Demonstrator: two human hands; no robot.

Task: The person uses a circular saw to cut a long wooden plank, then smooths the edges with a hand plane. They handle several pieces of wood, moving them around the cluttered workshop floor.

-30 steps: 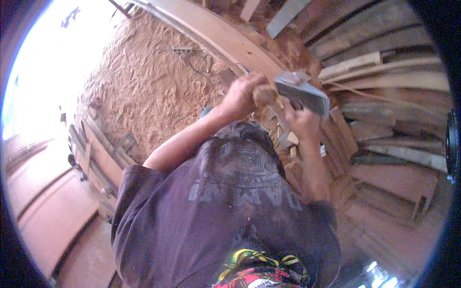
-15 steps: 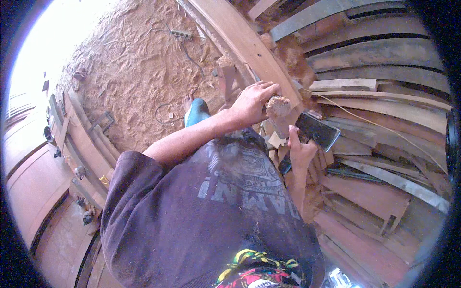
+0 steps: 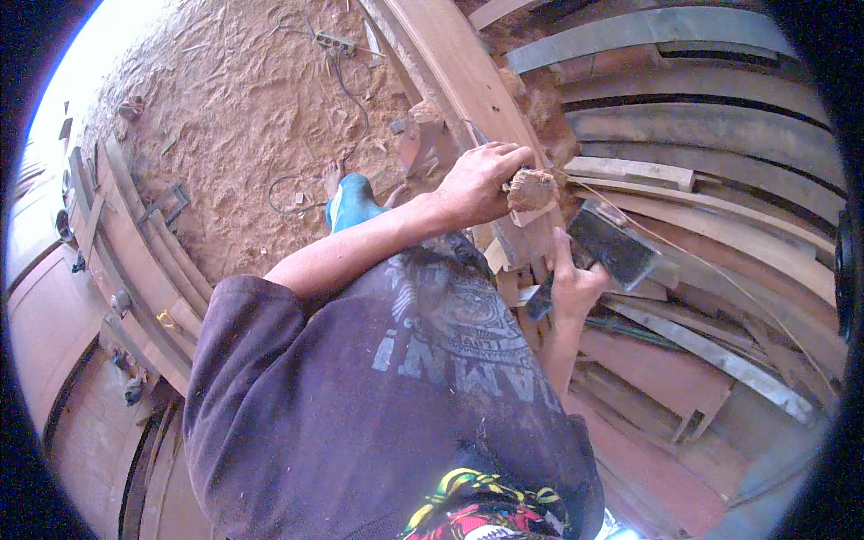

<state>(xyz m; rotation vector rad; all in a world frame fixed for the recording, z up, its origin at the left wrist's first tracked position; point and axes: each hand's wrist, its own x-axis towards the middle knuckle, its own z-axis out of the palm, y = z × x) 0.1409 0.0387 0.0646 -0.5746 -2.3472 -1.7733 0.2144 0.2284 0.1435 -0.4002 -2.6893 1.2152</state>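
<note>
My left hand (image 3: pixel 480 180) is closed around a short wooden piece with a frayed, mushroomed top (image 3: pixel 531 190), held against the edge of a long plank (image 3: pixel 450 72). My right hand (image 3: pixel 570 286) grips the handle of a hammer with a dark block head (image 3: pixel 614 243). The hammer head hangs a little to the right of and below the frayed top, not touching it. My dark purple shirt (image 3: pixel 378 405) fills the lower middle of the view and hides what lies under my hands.
Curved wooden planks (image 3: pixel 720 180) are stacked at the right, with flat offcuts (image 3: pixel 666 369) below them. The ground (image 3: pixel 243 108) is covered in sawdust, with a cable (image 3: pixel 297 193) and a power strip (image 3: pixel 335 41). A foot in teal footwear (image 3: pixel 351 202) stands there. More timbers (image 3: pixel 135 261) lie at the left.
The hammer head has drawn back down and to the right from the frayed top, where it sat close a second ago. My left hand keeps its hold. The view has shifted.
</note>
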